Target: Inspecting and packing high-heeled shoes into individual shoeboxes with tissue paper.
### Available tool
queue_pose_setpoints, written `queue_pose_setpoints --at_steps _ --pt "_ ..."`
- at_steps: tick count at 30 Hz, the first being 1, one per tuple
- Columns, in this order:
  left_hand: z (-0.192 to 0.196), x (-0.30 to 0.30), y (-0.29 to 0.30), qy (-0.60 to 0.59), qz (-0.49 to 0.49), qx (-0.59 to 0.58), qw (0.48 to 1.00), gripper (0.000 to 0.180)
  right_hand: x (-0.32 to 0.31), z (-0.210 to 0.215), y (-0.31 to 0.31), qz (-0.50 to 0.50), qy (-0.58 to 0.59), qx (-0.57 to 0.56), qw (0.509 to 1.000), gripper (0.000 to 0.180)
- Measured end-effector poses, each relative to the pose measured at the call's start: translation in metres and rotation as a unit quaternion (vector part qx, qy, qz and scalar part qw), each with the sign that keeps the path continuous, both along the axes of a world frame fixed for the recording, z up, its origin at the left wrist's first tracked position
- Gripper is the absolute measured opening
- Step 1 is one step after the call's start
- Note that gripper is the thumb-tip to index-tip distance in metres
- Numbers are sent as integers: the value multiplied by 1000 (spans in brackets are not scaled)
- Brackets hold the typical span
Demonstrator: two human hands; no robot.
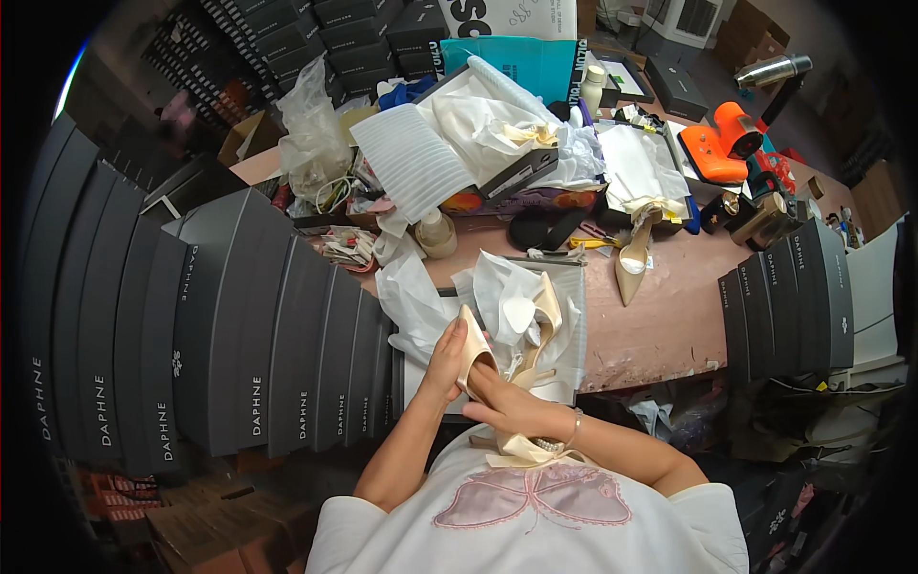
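Observation:
A cream pointed-toe shoe (473, 337) is held up on edge by my left hand (445, 364), whose fingers wrap its outer side. My right hand (516, 404) reaches into the shoe's opening; its fingertips are hidden inside and its thumb sticks out. Beneath both hands lies an open shoe box (413, 375) lined with white tissue paper (497, 285). A second cream heeled shoe (548, 311) rests in that paper, just beyond my right hand, with a white oval piece (518, 314) beside it.
Dark grey shoe boxes (229, 325) are stacked at the left, others (798, 297) at the right. Across the pink table (669, 325) are a beige shoe (631, 263), another open box (521, 174) with tissue, a tape roll (436, 234) and an orange tool (717, 148).

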State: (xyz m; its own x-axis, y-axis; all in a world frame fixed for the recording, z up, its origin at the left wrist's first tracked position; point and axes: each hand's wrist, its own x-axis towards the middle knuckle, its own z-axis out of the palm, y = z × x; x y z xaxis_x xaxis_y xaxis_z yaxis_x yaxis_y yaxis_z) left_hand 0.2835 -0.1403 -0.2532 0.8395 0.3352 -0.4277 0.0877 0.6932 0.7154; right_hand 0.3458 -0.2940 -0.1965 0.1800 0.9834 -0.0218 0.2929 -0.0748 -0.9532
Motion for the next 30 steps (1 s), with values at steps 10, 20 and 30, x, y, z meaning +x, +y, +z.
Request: queue_pose_setpoints --at_steps 10,20,30 --pt "5 -2 3 -18 5 -9 1000 50 -1 -28 -24 13 35 85 996 52" --pt "24 -14 -54 -66 18 -242 968 65 113 -97 14 -183 -299 -89 933 21" --pt "7 -18 -46 -20 15 -267 963 75 39 -8 -27 -87 -339 182 919 19"
